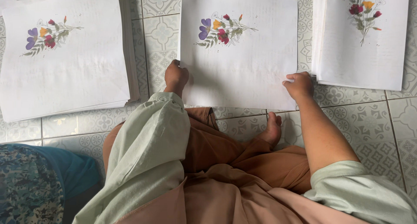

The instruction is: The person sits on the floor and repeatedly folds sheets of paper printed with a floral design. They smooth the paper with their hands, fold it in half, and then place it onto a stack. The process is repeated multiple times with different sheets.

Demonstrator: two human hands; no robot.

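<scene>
A white sheet (243, 63) printed with a coloured flower sprig lies on the tiled floor (156, 41) in front of me. My left hand (175, 76) grips its near left corner with fingers curled. My right hand (299, 85) pinches its near right corner. The sheet is flat, with the flowers towards its far edge.
A thick stack of the same flowered sheets (65, 54) lies to the left, another stack (365, 37) to the right. My crossed legs in brown cloth (226, 163) and a bare foot (273, 129) sit below the sheet. A blue patterned cloth (34, 185) is at the lower left.
</scene>
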